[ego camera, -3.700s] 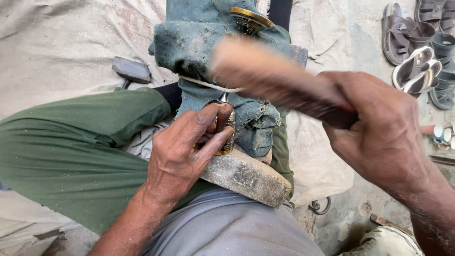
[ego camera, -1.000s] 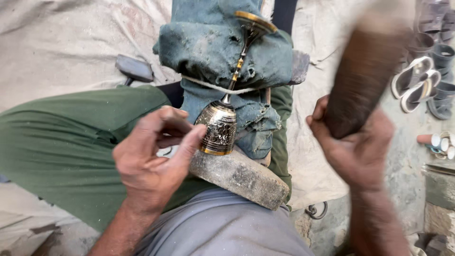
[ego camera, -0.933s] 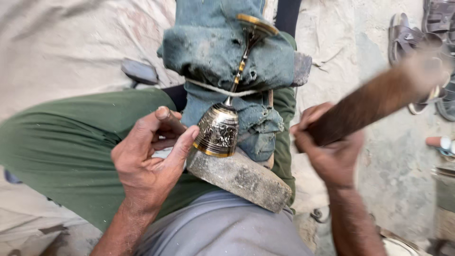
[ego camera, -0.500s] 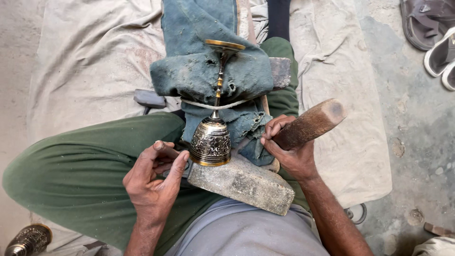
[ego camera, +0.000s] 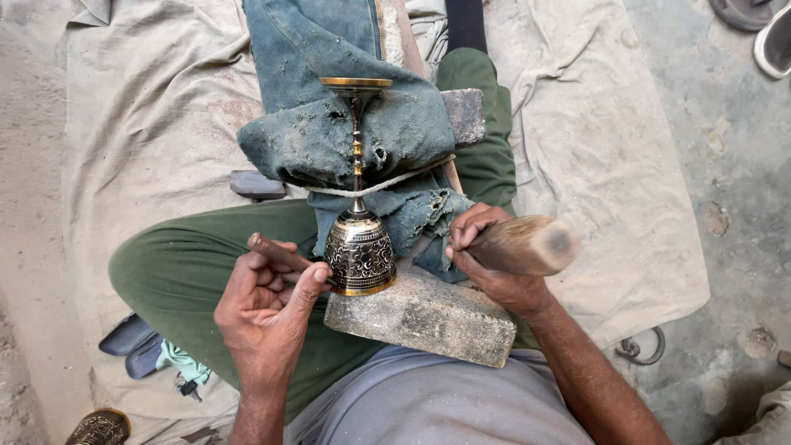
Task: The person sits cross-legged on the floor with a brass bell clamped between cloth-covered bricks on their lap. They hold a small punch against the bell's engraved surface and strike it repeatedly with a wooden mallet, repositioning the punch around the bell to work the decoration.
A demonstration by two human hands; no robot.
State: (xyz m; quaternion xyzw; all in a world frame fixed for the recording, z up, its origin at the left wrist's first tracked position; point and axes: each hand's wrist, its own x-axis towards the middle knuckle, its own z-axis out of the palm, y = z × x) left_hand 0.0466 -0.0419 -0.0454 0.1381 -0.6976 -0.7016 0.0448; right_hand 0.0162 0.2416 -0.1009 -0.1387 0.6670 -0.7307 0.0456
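Engraving is the step in hand: brass goblet (ego camera: pixel 359 247) lies tied on blue cloth (ego camera: pixel 329 124), its bowl on the stone block (ego camera: pixel 424 317). Left hand (ego camera: pixel 264 317) pinches a chisel (ego camera: pixel 284 257) against the bowl; right hand (ego camera: pixel 486 264) grips a wooden mallet (ego camera: pixel 523 245) beside it. Next likely calls for a light, squarely aimed tap.

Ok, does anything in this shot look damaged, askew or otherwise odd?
Mostly the denim cloth wrapped round the support: it is frayed, torn with holes and dusty. The goblet lies on its side against it, tied on with string, not standing. The left hand holds a small tool to it; the right hand grips a wooden mallet.
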